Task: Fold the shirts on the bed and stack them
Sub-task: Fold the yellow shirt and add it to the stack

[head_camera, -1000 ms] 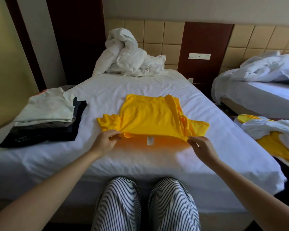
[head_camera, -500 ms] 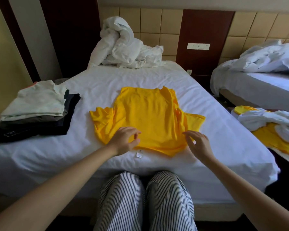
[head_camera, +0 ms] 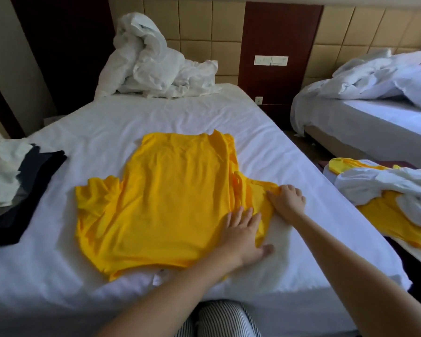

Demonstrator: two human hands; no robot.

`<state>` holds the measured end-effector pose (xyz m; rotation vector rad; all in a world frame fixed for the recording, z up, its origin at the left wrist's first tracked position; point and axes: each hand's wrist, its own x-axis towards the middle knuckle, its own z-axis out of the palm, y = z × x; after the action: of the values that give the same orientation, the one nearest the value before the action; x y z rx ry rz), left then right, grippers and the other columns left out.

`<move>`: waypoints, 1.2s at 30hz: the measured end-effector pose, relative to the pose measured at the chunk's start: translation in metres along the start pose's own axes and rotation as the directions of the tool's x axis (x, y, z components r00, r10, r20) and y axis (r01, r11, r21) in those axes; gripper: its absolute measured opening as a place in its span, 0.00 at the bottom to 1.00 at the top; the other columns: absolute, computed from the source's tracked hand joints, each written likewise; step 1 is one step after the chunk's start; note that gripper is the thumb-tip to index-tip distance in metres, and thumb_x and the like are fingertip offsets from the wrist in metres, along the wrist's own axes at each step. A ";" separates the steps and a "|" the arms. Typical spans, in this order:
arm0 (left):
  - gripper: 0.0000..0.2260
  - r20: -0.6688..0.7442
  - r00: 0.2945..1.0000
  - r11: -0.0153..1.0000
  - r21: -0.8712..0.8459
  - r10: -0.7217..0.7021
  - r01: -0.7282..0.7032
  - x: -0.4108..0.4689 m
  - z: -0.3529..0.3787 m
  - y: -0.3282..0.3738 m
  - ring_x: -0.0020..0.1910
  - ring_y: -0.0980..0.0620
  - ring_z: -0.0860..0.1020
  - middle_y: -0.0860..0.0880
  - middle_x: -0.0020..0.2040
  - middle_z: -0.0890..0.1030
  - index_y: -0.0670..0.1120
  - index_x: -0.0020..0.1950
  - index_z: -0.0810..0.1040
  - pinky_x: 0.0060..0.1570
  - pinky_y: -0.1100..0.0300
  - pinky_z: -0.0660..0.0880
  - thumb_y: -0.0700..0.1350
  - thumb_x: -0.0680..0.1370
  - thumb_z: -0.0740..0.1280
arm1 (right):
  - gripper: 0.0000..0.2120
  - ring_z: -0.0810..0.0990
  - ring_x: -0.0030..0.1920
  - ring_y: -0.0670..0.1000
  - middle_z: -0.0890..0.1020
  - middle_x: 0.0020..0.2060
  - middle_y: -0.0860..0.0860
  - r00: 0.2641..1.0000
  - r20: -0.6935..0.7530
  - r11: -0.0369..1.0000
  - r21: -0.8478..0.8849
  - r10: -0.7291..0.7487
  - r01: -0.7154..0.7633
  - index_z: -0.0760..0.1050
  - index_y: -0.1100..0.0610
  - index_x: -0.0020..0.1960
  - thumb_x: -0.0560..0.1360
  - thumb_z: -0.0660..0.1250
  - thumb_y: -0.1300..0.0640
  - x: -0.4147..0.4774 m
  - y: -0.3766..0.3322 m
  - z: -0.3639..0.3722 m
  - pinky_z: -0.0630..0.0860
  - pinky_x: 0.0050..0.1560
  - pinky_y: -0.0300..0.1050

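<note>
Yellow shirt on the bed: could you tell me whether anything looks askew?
Yes: the yellow shirt lies crooked, its right side bunched into pleats beside the right hand; a white tag pokes out under its near hem.

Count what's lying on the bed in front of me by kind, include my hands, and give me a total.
yellow shirt, spread out: 1
stack of folded clothes: 1
heap of white bedding: 1
Hands on the shirt: 2, the left hand and the right hand
Total: 5
</note>
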<state>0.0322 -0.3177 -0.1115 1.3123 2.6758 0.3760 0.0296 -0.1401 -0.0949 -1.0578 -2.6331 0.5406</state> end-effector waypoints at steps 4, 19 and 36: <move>0.33 -0.192 0.981 0.995 -0.098 -0.002 -0.017 0.002 0.005 0.003 0.76 0.50 0.52 0.50 0.76 0.62 0.55 0.72 0.67 0.72 0.52 0.44 0.62 0.73 0.39 | 0.07 0.71 0.58 0.62 0.77 0.53 0.62 0.997 -0.075 0.990 0.138 0.019 -0.009 0.70 0.60 0.49 0.77 0.57 0.57 -0.003 0.007 -0.007 0.63 0.57 0.51; 0.20 -0.147 0.987 0.996 -0.050 0.064 -0.072 -0.004 0.016 0.039 0.75 0.48 0.57 0.51 0.74 0.65 0.50 0.73 0.65 0.72 0.49 0.49 0.52 0.81 0.54 | 0.11 0.73 0.49 0.58 0.72 0.44 0.55 0.947 -0.065 0.855 0.453 0.316 -0.254 0.71 0.61 0.53 0.72 0.63 0.60 -0.031 0.048 -0.048 0.67 0.46 0.47; 0.08 -0.038 0.691 0.141 -0.986 -0.722 0.094 -0.068 -0.024 -0.024 0.40 0.48 0.73 0.47 0.43 0.73 0.45 0.52 0.67 0.40 0.55 0.70 0.35 0.76 0.61 | 0.35 0.72 0.65 0.54 0.74 0.65 0.55 0.870 0.112 0.812 0.431 -0.481 0.393 0.68 0.55 0.69 0.70 0.60 0.34 -0.105 -0.031 0.001 0.67 0.65 0.49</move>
<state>0.0500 -0.3896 -0.0947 -0.0658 2.0607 2.0868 0.0843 -0.2342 -0.0925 -0.2579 -2.6490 1.0639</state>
